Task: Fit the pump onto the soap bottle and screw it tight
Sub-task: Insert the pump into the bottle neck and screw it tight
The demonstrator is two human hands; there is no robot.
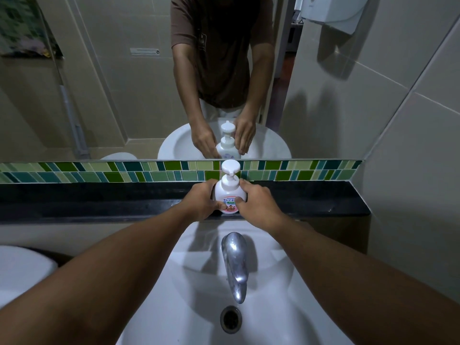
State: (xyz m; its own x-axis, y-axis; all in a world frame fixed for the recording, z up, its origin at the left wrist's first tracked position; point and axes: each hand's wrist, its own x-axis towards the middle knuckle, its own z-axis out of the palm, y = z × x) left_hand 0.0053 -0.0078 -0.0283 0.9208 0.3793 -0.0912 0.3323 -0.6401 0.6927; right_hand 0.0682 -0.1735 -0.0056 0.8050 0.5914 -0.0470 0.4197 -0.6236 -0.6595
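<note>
A white soap bottle (pixel 230 192) with a pink and blue label stands upright on the black ledge (pixel 99 197) behind the sink. A white pump (pixel 230 171) sits on its neck, nozzle facing me. My left hand (pixel 202 200) wraps the bottle's left side with the thumb across the label. My right hand (pixel 257 202) holds the right side, thumb on the label's lower edge. Both hands are on the body of the bottle, below the pump collar. The bottle's base is hidden by my thumbs.
A chrome tap (pixel 235 262) juts over the white sink (pixel 286 307), with the drain (pixel 230 319) below it. A mirror (pixel 112 95) above a green tile strip (pixel 124 171) reflects the person, the bottle and both hands. A white dispenser (pixel 331 11) hangs at the upper right.
</note>
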